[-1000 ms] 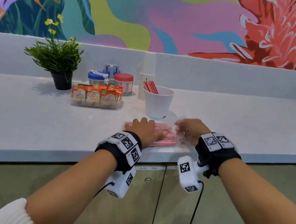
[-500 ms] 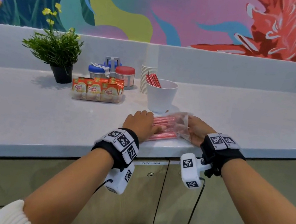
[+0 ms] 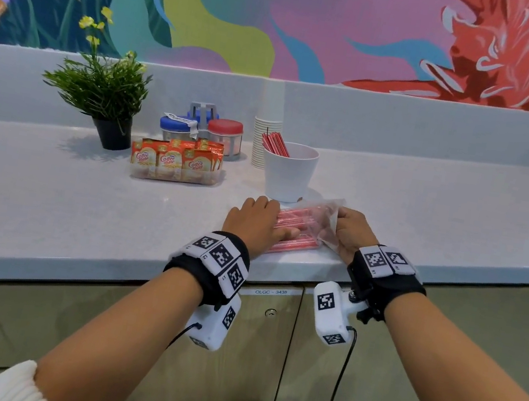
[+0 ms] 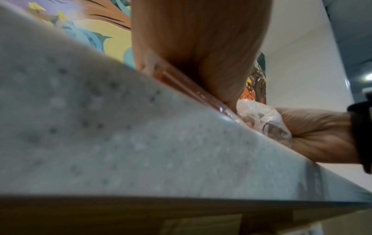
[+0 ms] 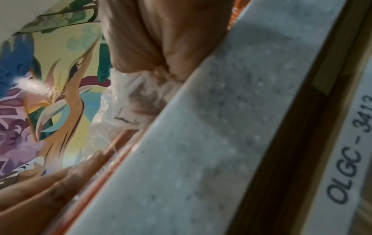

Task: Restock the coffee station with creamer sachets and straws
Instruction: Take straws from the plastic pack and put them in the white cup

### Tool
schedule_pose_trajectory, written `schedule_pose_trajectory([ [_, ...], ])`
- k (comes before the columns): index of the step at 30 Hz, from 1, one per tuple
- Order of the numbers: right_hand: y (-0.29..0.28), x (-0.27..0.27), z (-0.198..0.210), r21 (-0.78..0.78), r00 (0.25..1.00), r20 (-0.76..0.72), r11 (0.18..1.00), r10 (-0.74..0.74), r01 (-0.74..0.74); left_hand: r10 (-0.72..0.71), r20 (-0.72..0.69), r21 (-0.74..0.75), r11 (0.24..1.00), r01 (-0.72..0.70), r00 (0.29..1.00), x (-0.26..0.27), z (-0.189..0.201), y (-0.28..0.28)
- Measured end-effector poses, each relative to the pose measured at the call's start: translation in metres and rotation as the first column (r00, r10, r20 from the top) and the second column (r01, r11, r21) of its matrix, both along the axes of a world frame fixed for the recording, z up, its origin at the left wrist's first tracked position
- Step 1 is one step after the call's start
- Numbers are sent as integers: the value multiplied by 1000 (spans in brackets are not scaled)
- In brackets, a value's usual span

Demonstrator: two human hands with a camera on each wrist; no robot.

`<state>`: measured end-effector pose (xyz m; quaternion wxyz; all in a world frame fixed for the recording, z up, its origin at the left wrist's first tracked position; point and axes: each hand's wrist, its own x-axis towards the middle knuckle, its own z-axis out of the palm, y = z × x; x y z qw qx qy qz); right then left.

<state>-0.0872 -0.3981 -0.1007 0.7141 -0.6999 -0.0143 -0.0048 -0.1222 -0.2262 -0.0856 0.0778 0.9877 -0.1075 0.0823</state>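
A clear plastic bag of red straws (image 3: pixel 300 230) lies flat at the counter's (image 3: pixel 82 206) front edge, its right end bunched and lifted. Just behind it stands a white cup (image 3: pixel 290 173), upright, with a few red straws (image 3: pixel 274 143) leaning against its left rim. To the left of the cup, a clear tray (image 3: pixel 173 176) holds orange creamer sachets (image 3: pixel 172 159) standing upright in rows, labels facing forward.

A pale speckled countertop (image 3: pixel 47 207) carried a potted plant (image 3: pixel 106 99), a tray of creamer sachets (image 3: pixel 175 163), 2 lidded jars (image 3: pixel 197 132), stacked paper cups (image 3: pixel 263 141), a white cup (image 3: pixel 288 171) holding straws, and a bag of straws (image 3: pixel 304 227) at its front edge.
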Motion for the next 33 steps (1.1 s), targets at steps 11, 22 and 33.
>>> schedule_pose_trajectory([
  [11, 2, -8, 13, 33, 975, 0, 974, 222, -222, 36, -61, 17, 999, -35, 997, -5, 4, -2],
  [22, 9, -9, 26, -262, 970, 242, 964, 21, 45, 36, -79, -64, 997, -42, 996, -4, 7, 5],
  [33, 14, -9, 33, -278, 973, 173, 955, 153, -101, 3, -70, -65, 998, -7, 998, -6, 14, -12],
])
